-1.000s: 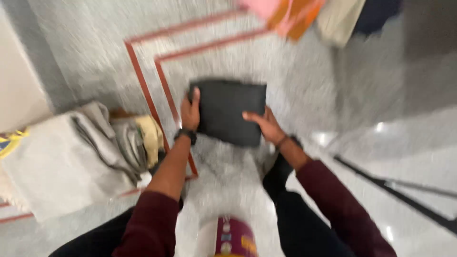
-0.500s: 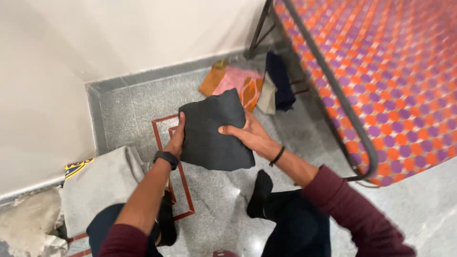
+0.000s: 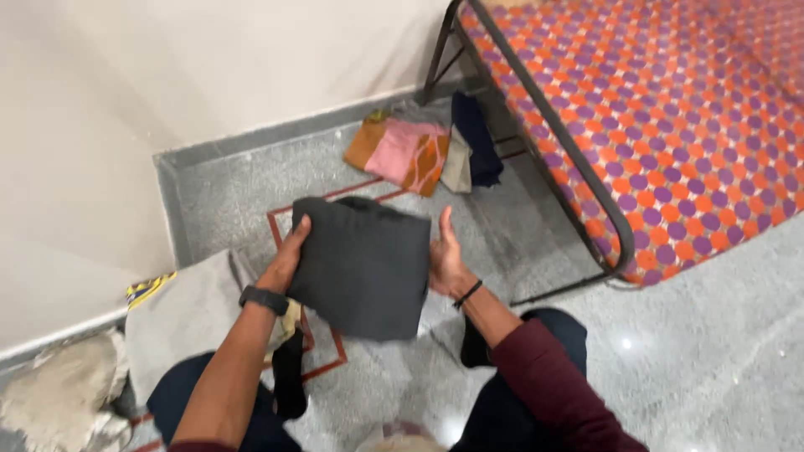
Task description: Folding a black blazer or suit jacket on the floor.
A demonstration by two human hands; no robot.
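A folded dark grey cloth [image 3: 358, 264] is held flat above the grey speckled floor, between both hands. My left hand [image 3: 287, 254], with a black wristband, grips its left edge. On the cloth's right edge rests my right hand [image 3: 445, 258], thumb up, a thin black band on the wrist. Both sleeves are maroon.
A grey folded cloth pile [image 3: 188, 314] lies at the left by the white wall. Orange and pink cloths [image 3: 402, 151] and a dark one [image 3: 475, 138] lie at the back. A bed with an orange and purple dotted cover [image 3: 670, 109] and a dark metal frame [image 3: 548, 142] stands on the right.
The dark cloth has gone from tilted upright to lying flatter and lower between my hands. My right hand shifted from its top edge to its right side.
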